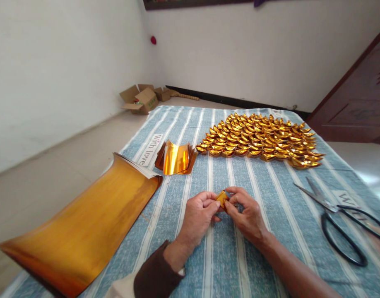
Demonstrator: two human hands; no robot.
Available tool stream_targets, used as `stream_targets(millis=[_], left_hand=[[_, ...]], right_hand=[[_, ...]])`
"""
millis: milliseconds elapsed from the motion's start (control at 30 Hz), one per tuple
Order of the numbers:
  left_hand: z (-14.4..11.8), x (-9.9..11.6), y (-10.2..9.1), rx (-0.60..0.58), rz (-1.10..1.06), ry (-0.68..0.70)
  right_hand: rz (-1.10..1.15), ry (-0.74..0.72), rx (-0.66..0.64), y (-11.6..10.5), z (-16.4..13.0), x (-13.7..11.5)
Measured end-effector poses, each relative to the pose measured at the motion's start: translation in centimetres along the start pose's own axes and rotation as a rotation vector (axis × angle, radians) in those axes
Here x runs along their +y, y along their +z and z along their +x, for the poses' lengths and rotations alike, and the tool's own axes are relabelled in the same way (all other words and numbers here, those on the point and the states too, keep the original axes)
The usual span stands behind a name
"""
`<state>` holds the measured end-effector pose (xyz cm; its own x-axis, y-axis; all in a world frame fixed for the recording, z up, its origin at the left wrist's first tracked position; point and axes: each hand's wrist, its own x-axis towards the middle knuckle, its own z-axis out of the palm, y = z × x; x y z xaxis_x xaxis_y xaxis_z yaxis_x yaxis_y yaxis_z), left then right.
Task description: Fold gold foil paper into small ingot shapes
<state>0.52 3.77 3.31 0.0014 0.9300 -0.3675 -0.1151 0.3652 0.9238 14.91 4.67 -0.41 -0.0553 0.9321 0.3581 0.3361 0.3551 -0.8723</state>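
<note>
A: Gold foil piece (pixel 222 198), small and folded, pinched between left hand (pixel 198 216) and right hand (pixel 246 213), both clamped on it above the striped cloth (pixel 239 256).

B: Surroundings?

A: Foil sheets (pixel 84 231) left, cut stack (pixel 176 158) beyond, folded ingots (pixel 261 140) farther back, scissors (pixel 342 223) right.

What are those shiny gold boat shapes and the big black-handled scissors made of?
The gold boat shapes look like folded foil-faced paper: mirror-bright, with sharp creases, like the small piece pinched between the left hand and right hand. The scissors seem steel, with grey dull blades and black-coated loop handles.
</note>
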Motion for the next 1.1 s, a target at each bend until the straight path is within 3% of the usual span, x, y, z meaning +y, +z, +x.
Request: stream_targets(millis=[267,600,1100], left_hand=[[0.3,0.0,-0.5,-0.032,0.041,-0.002],[0.3,0.1,-0.7,-0.037,0.038,-0.009],[0.5,0.8,-1.1,0.011,-0.074,0.002]], right_hand=[[0.042,-0.035,-0.112,-0.6,0.1,0.1],[0.064,-0.04,-0.155,-0.5,0.2,0.2],[-0.006,-0.09,-0.097,-1.0,0.1,0.0]])
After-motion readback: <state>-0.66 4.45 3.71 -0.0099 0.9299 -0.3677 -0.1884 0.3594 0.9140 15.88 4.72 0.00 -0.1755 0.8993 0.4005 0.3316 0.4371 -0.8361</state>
